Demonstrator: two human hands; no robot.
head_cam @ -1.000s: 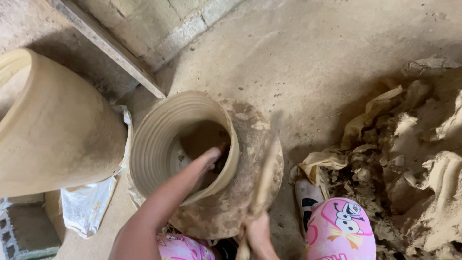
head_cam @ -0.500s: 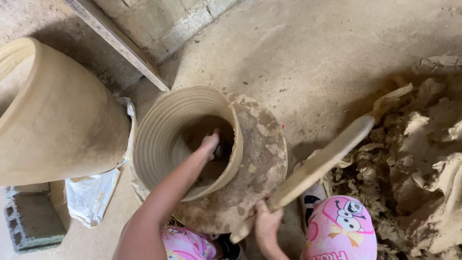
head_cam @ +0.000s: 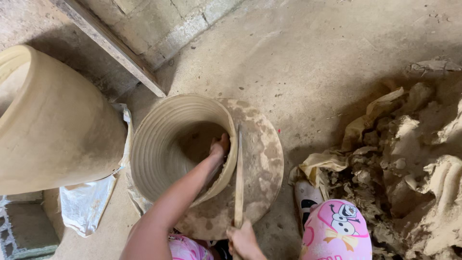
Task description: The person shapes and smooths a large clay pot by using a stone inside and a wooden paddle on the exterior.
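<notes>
A wet clay pot (head_cam: 163, 139) with ridged walls stands on a round clay-smeared disc (head_cam: 262, 163) on the floor. My left hand (head_cam: 220, 146) reaches inside the pot and presses against its right inner wall. My right hand (head_cam: 244, 239) grips the lower end of a flat wooden paddle (head_cam: 238, 178). The paddle lies edge-on against the outside of the same wall, opposite my left hand.
A large finished clay jar (head_cam: 53, 130) leans at the left, with a white plastic sheet (head_cam: 86, 204) below it. A wooden plank (head_cam: 110, 45) leans on a block wall behind. A heap of raw clay and wrapping (head_cam: 409, 159) lies at the right, beside my pink-trousered knee (head_cam: 337, 231).
The paddle swung from out at the right in against the pot's outer wall. My left hand has shifted to the right inner wall.
</notes>
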